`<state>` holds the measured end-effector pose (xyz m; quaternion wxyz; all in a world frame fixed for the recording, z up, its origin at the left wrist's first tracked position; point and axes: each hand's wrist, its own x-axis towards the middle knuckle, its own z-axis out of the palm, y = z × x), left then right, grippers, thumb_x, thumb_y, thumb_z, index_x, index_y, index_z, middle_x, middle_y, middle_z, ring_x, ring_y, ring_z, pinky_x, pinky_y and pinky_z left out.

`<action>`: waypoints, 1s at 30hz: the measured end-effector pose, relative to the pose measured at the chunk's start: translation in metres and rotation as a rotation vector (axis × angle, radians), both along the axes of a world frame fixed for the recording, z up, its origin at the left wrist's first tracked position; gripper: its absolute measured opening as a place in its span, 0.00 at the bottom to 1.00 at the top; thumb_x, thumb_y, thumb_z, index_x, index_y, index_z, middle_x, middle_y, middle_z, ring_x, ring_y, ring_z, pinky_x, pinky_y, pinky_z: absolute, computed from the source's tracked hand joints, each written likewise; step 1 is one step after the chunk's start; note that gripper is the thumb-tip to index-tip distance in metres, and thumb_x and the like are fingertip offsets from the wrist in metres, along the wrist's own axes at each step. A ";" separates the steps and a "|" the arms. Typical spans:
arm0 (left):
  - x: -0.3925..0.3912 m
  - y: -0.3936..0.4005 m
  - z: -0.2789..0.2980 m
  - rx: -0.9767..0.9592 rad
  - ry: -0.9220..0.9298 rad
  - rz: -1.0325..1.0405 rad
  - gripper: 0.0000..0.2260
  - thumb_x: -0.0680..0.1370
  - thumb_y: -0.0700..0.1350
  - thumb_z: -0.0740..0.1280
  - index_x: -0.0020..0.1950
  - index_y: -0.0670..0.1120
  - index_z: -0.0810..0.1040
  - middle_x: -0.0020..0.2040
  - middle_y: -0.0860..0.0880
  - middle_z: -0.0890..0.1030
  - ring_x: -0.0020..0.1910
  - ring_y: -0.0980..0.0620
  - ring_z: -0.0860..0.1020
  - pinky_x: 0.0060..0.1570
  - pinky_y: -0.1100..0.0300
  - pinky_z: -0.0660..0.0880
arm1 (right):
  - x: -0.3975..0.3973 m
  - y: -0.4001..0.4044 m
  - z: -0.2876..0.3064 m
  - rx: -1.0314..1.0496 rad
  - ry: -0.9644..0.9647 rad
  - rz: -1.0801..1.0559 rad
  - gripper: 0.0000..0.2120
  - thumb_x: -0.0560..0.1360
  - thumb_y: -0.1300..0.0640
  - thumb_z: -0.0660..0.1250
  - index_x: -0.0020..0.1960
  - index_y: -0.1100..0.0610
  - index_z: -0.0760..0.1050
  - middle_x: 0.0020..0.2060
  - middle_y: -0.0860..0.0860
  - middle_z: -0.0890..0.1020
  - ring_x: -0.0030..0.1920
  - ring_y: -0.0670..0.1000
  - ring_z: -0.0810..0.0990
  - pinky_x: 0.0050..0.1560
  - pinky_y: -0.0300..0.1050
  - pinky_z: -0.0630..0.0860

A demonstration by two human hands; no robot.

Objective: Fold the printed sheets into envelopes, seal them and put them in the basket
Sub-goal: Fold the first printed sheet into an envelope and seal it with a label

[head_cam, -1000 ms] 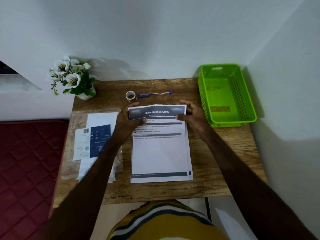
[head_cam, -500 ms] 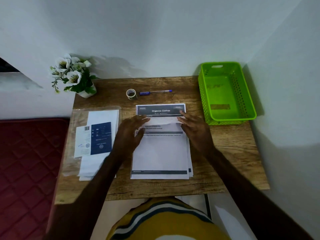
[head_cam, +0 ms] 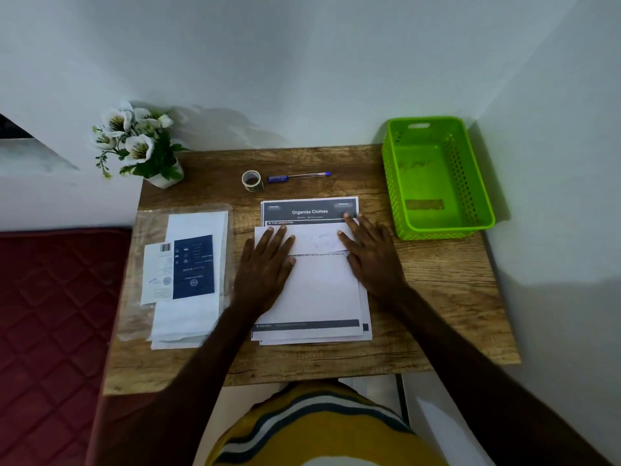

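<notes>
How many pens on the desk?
1: a blue pen at the far edge, just right of the tape roll, beyond the printed sheets. None visible elsewhere.

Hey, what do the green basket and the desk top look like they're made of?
The green basket looks like moulded plastic, semi-glossy: one uniform bright colour, rows of punched holes in its walls, a moulded handle slot. The desk top shows brown wood grain with a matte finish; whether solid wood or a printed laminate cannot be told.

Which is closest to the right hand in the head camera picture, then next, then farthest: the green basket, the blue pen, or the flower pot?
From the right hand:
1. Green basket, just to its right.
2. Blue pen, behind it, toward the wall.
3. Flower pot, far back-left corner.
</notes>
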<state>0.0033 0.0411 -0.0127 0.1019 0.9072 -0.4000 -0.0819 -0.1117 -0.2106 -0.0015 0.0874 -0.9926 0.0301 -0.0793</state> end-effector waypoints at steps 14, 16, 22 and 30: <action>0.000 -0.002 0.001 -0.036 0.006 0.026 0.24 0.85 0.53 0.54 0.81 0.50 0.64 0.83 0.49 0.59 0.83 0.47 0.54 0.80 0.39 0.50 | 0.029 0.054 -0.004 0.019 0.234 -0.058 0.30 0.86 0.43 0.50 0.82 0.58 0.56 0.82 0.54 0.58 0.82 0.54 0.55 0.80 0.62 0.50; 0.000 -0.003 0.003 -0.044 0.022 0.042 0.24 0.85 0.54 0.54 0.81 0.51 0.65 0.83 0.49 0.60 0.83 0.47 0.55 0.79 0.38 0.50 | 0.019 0.038 -0.004 0.009 0.234 -0.135 0.30 0.86 0.43 0.50 0.82 0.57 0.56 0.82 0.54 0.58 0.82 0.54 0.56 0.79 0.63 0.51; 0.016 -0.007 0.017 -0.159 0.143 0.120 0.30 0.79 0.58 0.66 0.80 0.50 0.66 0.80 0.47 0.67 0.79 0.44 0.64 0.77 0.35 0.55 | 0.023 0.017 0.013 0.057 0.217 -0.120 0.27 0.82 0.46 0.62 0.78 0.57 0.67 0.79 0.55 0.66 0.80 0.59 0.61 0.77 0.60 0.57; 0.057 -0.020 0.027 0.001 0.233 0.092 0.37 0.70 0.65 0.76 0.75 0.53 0.70 0.76 0.47 0.69 0.75 0.43 0.65 0.73 0.41 0.60 | 0.063 0.002 0.036 0.223 0.386 -0.053 0.29 0.72 0.46 0.75 0.71 0.51 0.75 0.70 0.55 0.73 0.72 0.58 0.67 0.71 0.52 0.64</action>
